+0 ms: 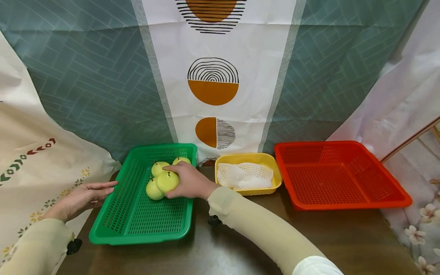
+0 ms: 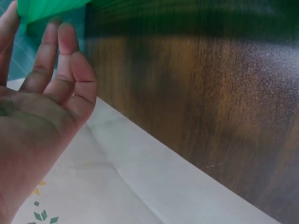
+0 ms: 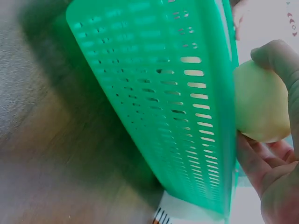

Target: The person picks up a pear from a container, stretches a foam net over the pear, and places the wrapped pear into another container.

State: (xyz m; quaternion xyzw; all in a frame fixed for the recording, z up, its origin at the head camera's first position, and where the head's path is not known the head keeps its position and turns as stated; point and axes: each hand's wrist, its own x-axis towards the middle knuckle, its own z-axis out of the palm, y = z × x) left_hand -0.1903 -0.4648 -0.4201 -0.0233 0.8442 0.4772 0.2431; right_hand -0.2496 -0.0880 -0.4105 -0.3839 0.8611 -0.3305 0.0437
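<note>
My right hand grips a round yellow-green fruit over the green perforated plastic basket, partly hiding one of three similar fruits inside; my loose-fingered left hand touches its rim.

The right fingers hide the lower part of 1 yellow-green fruit.

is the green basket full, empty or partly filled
Partly filled: three yellow-green fruits show in the green basket, the right hand grips another, and much of the slatted floor shows bare.
</note>
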